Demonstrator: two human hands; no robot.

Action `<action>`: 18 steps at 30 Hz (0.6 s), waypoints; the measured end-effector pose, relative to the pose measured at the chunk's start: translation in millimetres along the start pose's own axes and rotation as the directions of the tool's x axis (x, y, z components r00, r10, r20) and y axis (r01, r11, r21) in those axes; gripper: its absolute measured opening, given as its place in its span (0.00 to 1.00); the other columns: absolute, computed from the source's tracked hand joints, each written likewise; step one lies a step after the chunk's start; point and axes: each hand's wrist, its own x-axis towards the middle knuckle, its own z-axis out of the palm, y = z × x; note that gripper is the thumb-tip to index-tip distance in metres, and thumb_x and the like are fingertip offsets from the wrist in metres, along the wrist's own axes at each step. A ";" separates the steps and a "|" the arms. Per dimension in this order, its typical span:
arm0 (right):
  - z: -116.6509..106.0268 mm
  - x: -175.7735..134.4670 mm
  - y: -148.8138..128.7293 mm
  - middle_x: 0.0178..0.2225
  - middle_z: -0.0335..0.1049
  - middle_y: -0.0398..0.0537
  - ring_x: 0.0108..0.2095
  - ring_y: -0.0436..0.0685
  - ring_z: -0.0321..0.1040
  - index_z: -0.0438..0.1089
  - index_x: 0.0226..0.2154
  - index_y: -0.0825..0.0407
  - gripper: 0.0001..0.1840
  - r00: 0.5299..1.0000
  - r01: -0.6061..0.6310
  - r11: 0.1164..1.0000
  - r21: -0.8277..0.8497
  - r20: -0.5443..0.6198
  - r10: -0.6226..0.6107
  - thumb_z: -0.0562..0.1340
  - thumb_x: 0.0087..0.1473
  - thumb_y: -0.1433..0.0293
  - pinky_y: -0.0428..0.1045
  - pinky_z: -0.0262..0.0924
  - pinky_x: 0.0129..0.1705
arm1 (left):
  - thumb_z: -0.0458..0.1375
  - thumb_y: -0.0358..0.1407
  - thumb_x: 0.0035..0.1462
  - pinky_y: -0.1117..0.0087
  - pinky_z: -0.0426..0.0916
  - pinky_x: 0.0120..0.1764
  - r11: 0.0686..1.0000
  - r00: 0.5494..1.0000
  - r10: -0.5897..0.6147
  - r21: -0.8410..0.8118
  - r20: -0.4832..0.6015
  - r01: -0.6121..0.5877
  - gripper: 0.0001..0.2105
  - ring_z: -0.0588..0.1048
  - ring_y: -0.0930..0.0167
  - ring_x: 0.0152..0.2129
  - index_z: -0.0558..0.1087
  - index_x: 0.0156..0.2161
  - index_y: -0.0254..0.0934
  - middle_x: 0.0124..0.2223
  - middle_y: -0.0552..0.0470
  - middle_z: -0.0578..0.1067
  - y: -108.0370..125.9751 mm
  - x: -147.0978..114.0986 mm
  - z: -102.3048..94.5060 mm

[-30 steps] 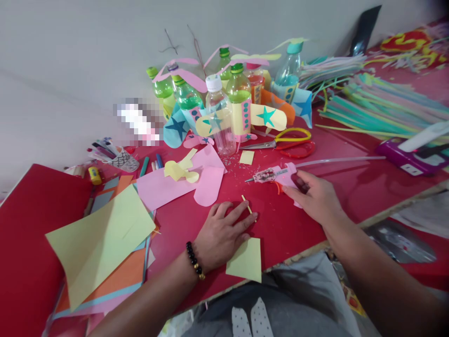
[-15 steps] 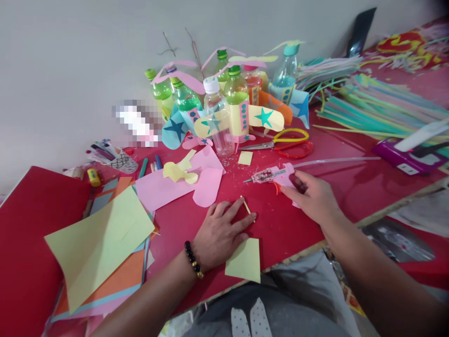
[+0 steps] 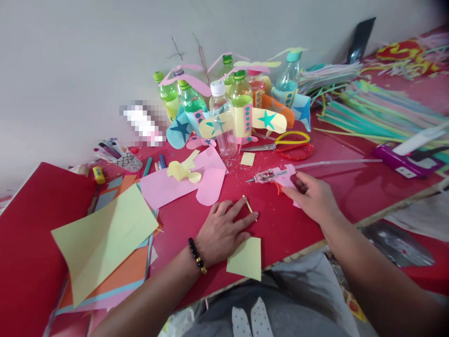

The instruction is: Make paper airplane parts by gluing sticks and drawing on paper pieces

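My left hand (image 3: 223,229) lies flat on the red tabletop with its fingers spread. Two of its fingertips touch a thin yellow paper strip (image 3: 250,208). A yellow paper square (image 3: 246,262) lies by the thumb, partly under the hand. My right hand (image 3: 313,196) is wrapped around the handle of a pink hot glue gun (image 3: 280,174) with an orange trigger. The gun lies low over the table, its metal nozzle pointing left toward the strip. A clear glue stick (image 3: 336,162) runs out of its back.
Bottles with paper wings (image 3: 224,117) stand along the wall. Scissors (image 3: 280,144), a small yellow square (image 3: 248,159) and pink paper (image 3: 168,185) lie before them. Paper sheets (image 3: 105,238) and a pen cup (image 3: 128,160) are at left. A purple power strip (image 3: 407,161) and colored sticks (image 3: 379,112) sit at right.
The view has shifted slightly, so most things appear a little further right. Both hands, the strip and the glue gun keep nearly the same places on the table.
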 end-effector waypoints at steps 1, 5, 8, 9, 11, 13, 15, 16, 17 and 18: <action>-0.2 0.1 -0.4 0.23 0.70 0.42 0.21 0.52 0.64 0.72 0.35 0.50 0.18 1.000 -0.011 1.000 -0.017 0.004 0.011 0.66 0.46 0.55 0.47 0.54 0.23 | 0.51 0.45 0.65 0.52 0.59 0.55 1.000 1.000 0.000 -0.005 0.001 0.000 0.23 0.59 0.58 0.55 0.59 0.64 0.54 0.67 0.53 0.56 -0.1 -0.3 0.6; -0.6 0.5 -1.4 0.24 0.70 0.42 0.21 0.53 0.65 0.71 0.36 0.50 0.18 0.998 -0.048 0.999 -0.016 0.027 0.049 0.65 0.47 0.56 0.47 0.56 0.24 | 0.49 0.45 0.66 0.53 0.57 0.56 0.999 1.000 0.016 -0.031 -0.003 -0.016 0.23 0.59 0.59 0.55 0.58 0.65 0.53 0.67 0.58 0.58 -0.4 -0.7 2.0; -0.7 0.4 -1.6 0.24 0.69 0.42 0.21 0.52 0.64 0.71 0.35 0.50 0.18 0.999 -0.043 0.999 0.001 0.028 0.043 0.65 0.47 0.54 0.47 0.56 0.23 | 0.48 0.44 0.67 0.54 0.56 0.57 0.999 1.000 0.026 -0.043 -0.015 -0.027 0.22 0.58 0.59 0.55 0.59 0.65 0.52 0.67 0.59 0.58 -1.3 -0.6 2.1; -0.8 0.2 -1.7 0.24 0.69 0.42 0.21 0.52 0.64 0.71 0.34 0.50 0.18 0.999 -0.039 0.999 -0.004 0.025 0.040 0.65 0.47 0.54 0.46 0.56 0.23 | 0.48 0.44 0.67 0.54 0.55 0.57 0.998 0.999 0.029 -0.047 -0.021 -0.030 0.22 0.58 0.59 0.55 0.59 0.65 0.51 0.67 0.58 0.58 -1.8 -0.7 2.4; -1.1 0.1 -2.0 0.23 0.68 0.41 0.21 0.52 0.64 0.71 0.33 0.50 0.17 0.999 -0.037 0.999 -0.027 0.016 0.037 0.65 0.47 0.54 0.46 0.56 0.23 | 0.49 0.44 0.67 0.54 0.55 0.57 0.998 0.999 0.035 -0.054 -0.028 -0.036 0.22 0.58 0.59 0.55 0.58 0.65 0.51 0.67 0.58 0.58 -2.8 -1.3 3.6; -1.3 0.1 -2.0 0.22 0.68 0.41 0.22 0.52 0.64 0.71 0.32 0.50 0.17 0.999 -0.042 0.998 -0.046 0.019 0.043 0.65 0.47 0.54 0.46 0.56 0.24 | 0.49 0.44 0.67 0.54 0.55 0.57 0.998 0.999 0.037 -0.055 -0.036 -0.039 0.23 0.58 0.59 0.56 0.57 0.65 0.51 0.67 0.58 0.59 -3.6 -2.2 5.6; -1.4 0.3 -1.5 0.22 0.68 0.41 0.22 0.53 0.64 0.71 0.33 0.49 0.18 0.998 -0.048 0.998 -0.050 0.026 0.050 0.64 0.47 0.53 0.47 0.57 0.25 | 0.49 0.45 0.67 0.54 0.55 0.57 0.998 0.998 0.037 -0.054 -0.045 -0.040 0.24 0.58 0.59 0.56 0.56 0.66 0.50 0.66 0.57 0.59 -4.0 -3.1 7.4; -1.4 0.4 -1.2 0.23 0.69 0.41 0.22 0.53 0.65 0.71 0.34 0.49 0.19 0.998 -0.048 0.998 -0.050 0.025 0.050 0.64 0.47 0.53 0.47 0.58 0.25 | 0.49 0.45 0.67 0.54 0.56 0.57 0.998 0.998 0.037 -0.053 -0.051 -0.040 0.24 0.58 0.60 0.56 0.55 0.66 0.49 0.66 0.57 0.59 -4.2 -3.5 7.9; -1.3 0.5 -0.9 0.23 0.69 0.42 0.23 0.54 0.65 0.72 0.35 0.49 0.19 0.999 -0.046 0.998 -0.053 0.021 0.047 0.64 0.47 0.52 0.47 0.58 0.25 | 0.49 0.44 0.67 0.54 0.56 0.57 0.998 0.998 0.038 -0.053 -0.057 -0.041 0.25 0.58 0.60 0.56 0.56 0.66 0.48 0.66 0.57 0.60 -4.3 -3.9 8.1; -1.3 0.5 -0.7 0.23 0.70 0.42 0.23 0.54 0.65 0.72 0.35 0.50 0.20 0.999 -0.042 0.997 -0.057 0.017 0.043 0.64 0.47 0.52 0.47 0.59 0.25 | 0.49 0.44 0.67 0.55 0.56 0.57 0.998 0.997 0.040 -0.053 -0.063 -0.043 0.24 0.58 0.60 0.56 0.56 0.66 0.47 0.66 0.57 0.60 -4.5 -4.4 7.9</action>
